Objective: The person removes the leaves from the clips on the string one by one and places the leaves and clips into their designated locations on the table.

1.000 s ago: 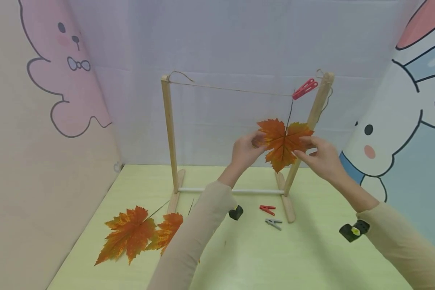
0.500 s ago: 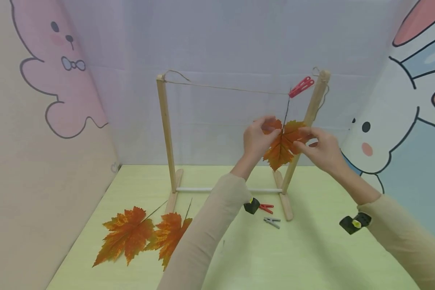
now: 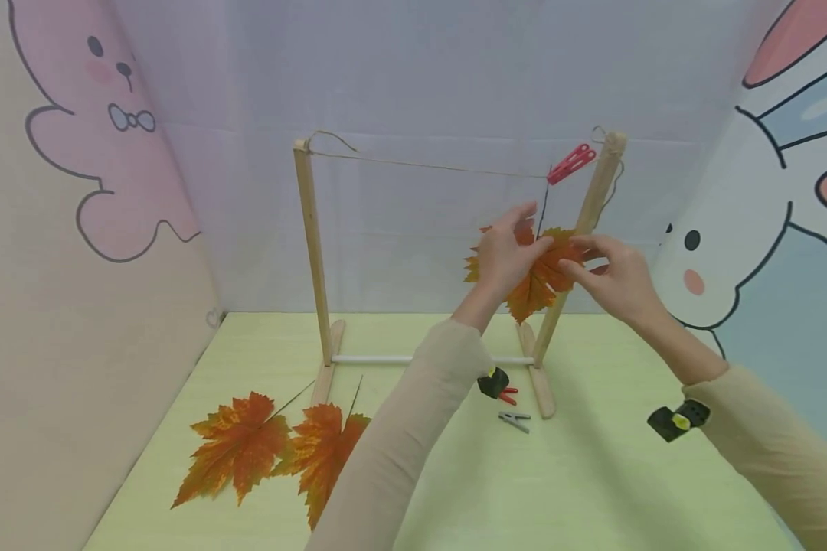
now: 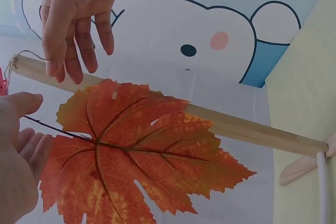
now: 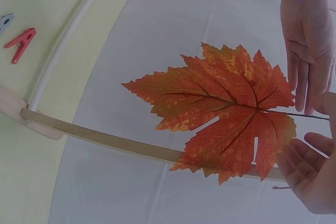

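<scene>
An orange maple leaf (image 3: 529, 297) hangs stem up from a twine line (image 3: 420, 164). A red clothespin (image 3: 570, 164) clips its dark stem at the line. My left hand (image 3: 505, 256) overlaps the leaf's left half in the head view, its fingers straight near the stem. At the leaf's right edge is my right hand (image 3: 619, 277), fingers loosely bent. In the left wrist view, that right hand (image 4: 84, 19) has its fingers extended above the leaf (image 4: 131, 145), without a grip. The right wrist view shows the left hand's (image 5: 310, 40) straight fingers beside the stem.
A wooden frame (image 3: 310, 252) with a white crossbar (image 3: 368, 359) carries the line. Two more maple leaves, a left one (image 3: 237, 448) and a right one (image 3: 320, 451), lie on the table's left. A grey clothespin (image 3: 514, 421) and a red one (image 5: 22, 44) lie near the right foot.
My left hand has moved from the leaf's left edge up and right, toward its stem. The right hand stays by the right edge. The view has shifted slightly.
</scene>
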The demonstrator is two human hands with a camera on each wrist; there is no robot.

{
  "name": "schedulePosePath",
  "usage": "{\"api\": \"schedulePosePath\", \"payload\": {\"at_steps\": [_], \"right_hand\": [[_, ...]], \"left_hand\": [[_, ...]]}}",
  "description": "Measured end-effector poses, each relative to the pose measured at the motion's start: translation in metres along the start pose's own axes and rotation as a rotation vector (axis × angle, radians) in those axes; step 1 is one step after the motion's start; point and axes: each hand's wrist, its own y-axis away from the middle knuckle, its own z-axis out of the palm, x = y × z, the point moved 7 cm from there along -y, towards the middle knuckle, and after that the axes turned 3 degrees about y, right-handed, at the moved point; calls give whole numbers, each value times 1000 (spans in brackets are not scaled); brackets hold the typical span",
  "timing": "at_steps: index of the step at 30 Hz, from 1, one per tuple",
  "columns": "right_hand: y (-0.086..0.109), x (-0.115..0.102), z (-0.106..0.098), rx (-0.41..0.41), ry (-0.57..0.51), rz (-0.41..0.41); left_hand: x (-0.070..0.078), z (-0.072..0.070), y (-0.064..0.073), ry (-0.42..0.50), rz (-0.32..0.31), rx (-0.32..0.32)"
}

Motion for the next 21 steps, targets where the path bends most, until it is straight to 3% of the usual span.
{"api": "schedulePosePath", "payload": {"at_steps": [11,17,21], "right_hand": [[-1,0,1,-7,2,9],[-3,0,0,-6,3,23],[-4,0,-3,-13,-5,25]], "left_hand": [[2,5,-7,-39,11,-13],[-3,8,-9,-48,26,-44],[-7,8,-9,-45,25,-30]]}}
